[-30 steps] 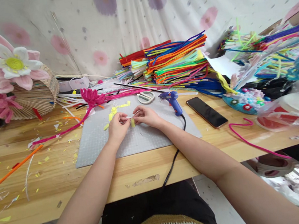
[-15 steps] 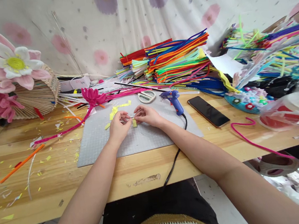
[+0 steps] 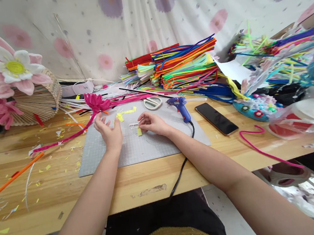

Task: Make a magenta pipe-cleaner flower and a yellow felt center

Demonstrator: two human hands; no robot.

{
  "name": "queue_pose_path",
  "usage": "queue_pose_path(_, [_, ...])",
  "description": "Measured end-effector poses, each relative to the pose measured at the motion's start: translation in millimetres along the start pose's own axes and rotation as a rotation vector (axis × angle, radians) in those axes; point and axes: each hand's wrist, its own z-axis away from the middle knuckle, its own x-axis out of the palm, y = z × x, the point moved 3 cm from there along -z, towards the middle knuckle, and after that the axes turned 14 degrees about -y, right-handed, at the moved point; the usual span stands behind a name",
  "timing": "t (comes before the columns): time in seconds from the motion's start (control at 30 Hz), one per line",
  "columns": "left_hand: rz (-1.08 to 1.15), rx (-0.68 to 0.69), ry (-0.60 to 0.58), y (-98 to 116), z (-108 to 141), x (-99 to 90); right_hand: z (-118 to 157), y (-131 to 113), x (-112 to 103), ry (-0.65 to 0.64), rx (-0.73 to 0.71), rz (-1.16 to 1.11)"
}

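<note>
My right hand (image 3: pixel 152 124) pinches some thin white strands (image 3: pixel 133 125) above the grey cutting mat (image 3: pixel 133 153). A small yellow piece (image 3: pixel 139 131) hangs just under its fingertips. To the left, my left hand (image 3: pixel 109 133) is spread with nothing visible between its fingers, close to the stem of the magenta pipe-cleaner flower (image 3: pixel 96 102). More yellow strips (image 3: pixel 120 117) lie on the mat between and behind my hands. White-handled scissors (image 3: pixel 152 102) and a blue glue gun (image 3: pixel 181 108) rest at the mat's back right.
A black phone (image 3: pixel 216 118) lies right of the mat. Bundles of coloured pipe cleaners (image 3: pixel 184 63) stand at the back. A large pink-and-white flower (image 3: pixel 14 68) is at left, a plastic-wrapped roll (image 3: pixel 304 115) at right. The glue gun's black cord (image 3: pixel 179 178) hangs over the table edge.
My left hand has moved left, away from my right hand, and its fingers have opened. My right hand stays nearly in place, with the white strands now showing at its fingertips.
</note>
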Motion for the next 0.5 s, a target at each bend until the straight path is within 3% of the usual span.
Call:
queue_pose_path(0.1, [-0.011, 0.011, 0.019, -1, -4, -4.3, 0, 0, 0, -0.002, 0.004, 0.028])
queue_pose_path(0.3, [-0.008, -0.061, -0.43, -5, 2, 15.8, -1, -1, -3, 0.009, -0.079, 0.233])
queue_pose_path(0.5, [0.007, -0.117, -0.64, 0, 13, 25.4, -1, -1, -2, 0.026, -0.116, 0.357])
